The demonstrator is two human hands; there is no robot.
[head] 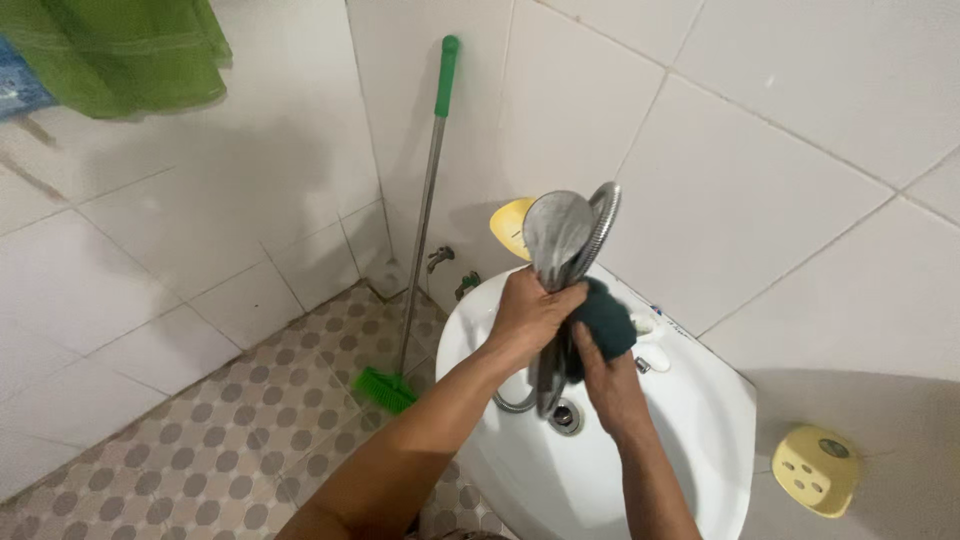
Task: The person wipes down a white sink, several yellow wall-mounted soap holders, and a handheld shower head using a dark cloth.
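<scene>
I see my left hand (528,315) clenched around the neck of a chrome shower head (557,232), holding it upright above the white sink (700,420) with its round face turned toward me. The ribbed metal hose (603,215) loops up behind the head and drops down past my wrist toward the basin, ending near the drain (565,416). My right hand (608,385) comes up from below with its fingers closed on a dark green cloth (607,318), which presses against the handle of the shower head just beside my left knuckles. The two hands touch or nearly touch at the handle; I cannot tell exactly how the right fingers lie under the cloth. Behind the sink, in the corner of the white tiled wall, a broom (425,215) with a green grip and green bristles leans upright, its head resting on the dotted floor tiles (200,450). A yellow soap dish (818,470) hangs on the wall to the right of the basin, and a green towel (120,50) hangs at the upper left.
</scene>
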